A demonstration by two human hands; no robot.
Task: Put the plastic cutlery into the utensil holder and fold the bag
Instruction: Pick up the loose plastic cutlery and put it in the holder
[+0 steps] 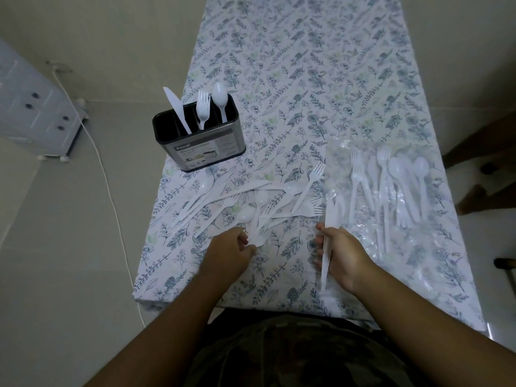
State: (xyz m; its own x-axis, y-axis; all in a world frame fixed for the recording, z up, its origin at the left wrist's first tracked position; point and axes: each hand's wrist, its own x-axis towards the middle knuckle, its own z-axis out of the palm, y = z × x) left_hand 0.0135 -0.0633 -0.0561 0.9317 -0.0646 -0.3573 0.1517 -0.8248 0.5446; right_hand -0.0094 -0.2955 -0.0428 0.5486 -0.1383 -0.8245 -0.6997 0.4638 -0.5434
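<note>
Barely begun, by the look of it: only three pieces standing in the utensil holder, a knife, a fork and a spoon, each in its own slot, with the leftmost slot showing nothing. Holder well beyond the left hand's fingers, up and to their left near the bench edge. Left hand curled over the near end of a loose heap of cutlery, fingers apparently pinching a handle out of the heap, though exactly which piece cannot be told. Heap spread just beyond those fingers and fanning left and right of them: spoons, forks and knives crossed over one another on the flowered cloth. Right hand wrapped round a small bunch of white pieces, fingers closed on the handles, tines and blade tips pointing away above the fingers and the other ends trailing toward the body. Clear plastic bag lying flat just to the right of those fingers, unfolded, with a further row of forks, spoons and what may be a knife lying in or on it; which cannot be told through the film. Left to do, as a judgement: nearly everything — sorting the bunch in hand, the heap and the row at the bag into the holder, then emptying and folding the bag.
</note>
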